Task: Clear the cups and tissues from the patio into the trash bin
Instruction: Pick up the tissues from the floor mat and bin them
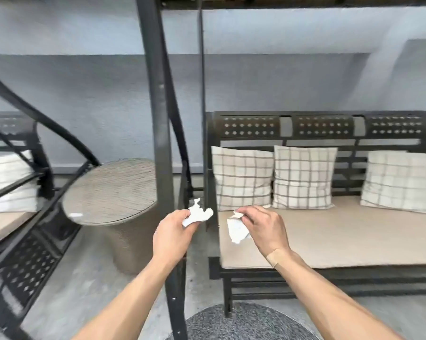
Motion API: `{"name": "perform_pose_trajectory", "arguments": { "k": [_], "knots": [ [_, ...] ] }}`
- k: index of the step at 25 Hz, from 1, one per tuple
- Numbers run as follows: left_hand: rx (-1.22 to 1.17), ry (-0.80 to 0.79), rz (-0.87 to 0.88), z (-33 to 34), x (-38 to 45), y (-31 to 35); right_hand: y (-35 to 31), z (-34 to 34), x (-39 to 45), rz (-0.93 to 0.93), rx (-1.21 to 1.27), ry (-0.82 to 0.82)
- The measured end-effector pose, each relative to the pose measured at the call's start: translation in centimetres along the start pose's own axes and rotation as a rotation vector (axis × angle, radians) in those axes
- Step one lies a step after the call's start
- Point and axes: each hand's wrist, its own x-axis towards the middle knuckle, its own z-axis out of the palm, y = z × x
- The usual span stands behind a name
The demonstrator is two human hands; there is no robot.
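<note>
White tissue [199,213] pinched in left hand [174,235]; second tissue [236,229] gripped by right hand [262,228]; trash bin unseen, direction unknown.

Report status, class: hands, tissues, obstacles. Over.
Left hand grips one tissue. Right hand pinches another tissue above the bench cushion. No cups or trash bin in view. Metal post stands close ahead.

Crumpled paper tissues [199,214], matt black metal bench frame [322,126], woven table [114,190].
</note>
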Motion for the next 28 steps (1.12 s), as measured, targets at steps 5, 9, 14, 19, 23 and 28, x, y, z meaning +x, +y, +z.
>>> {"name": "perform_pose_trajectory", "arguments": {
  "k": [5,9,14,19,23,28],
  "knots": [
    [0.127,0.203,-0.183,-14.3,-2.6,-10.8,-14.0,10.5,2.2,-0.186,0.157,-0.141],
    [0.246,0.373,-0.283,-25.9,-7.0,-19.9,-27.3,18.8,0.9,-0.378,0.226,-0.212],
    [0.305,0.518,-0.454,-39.2,-13.4,-29.2,-42.8,27.6,-2.3,-0.511,0.336,-0.376],
    [0.34,0.666,-0.546,-48.3,-18.5,-34.5,-54.7,33.6,-4.4,-0.659,0.412,-0.441],
    [0.402,0.72,-0.643,-52.8,-20.7,-38.5,-60.9,37.9,-5.1,-0.75,0.451,-0.503],
    [0.405,0.773,-0.71,-56.2,-20.2,-44.0,-66.0,44.1,-3.6,-0.813,0.514,-0.551]
  ]
}}
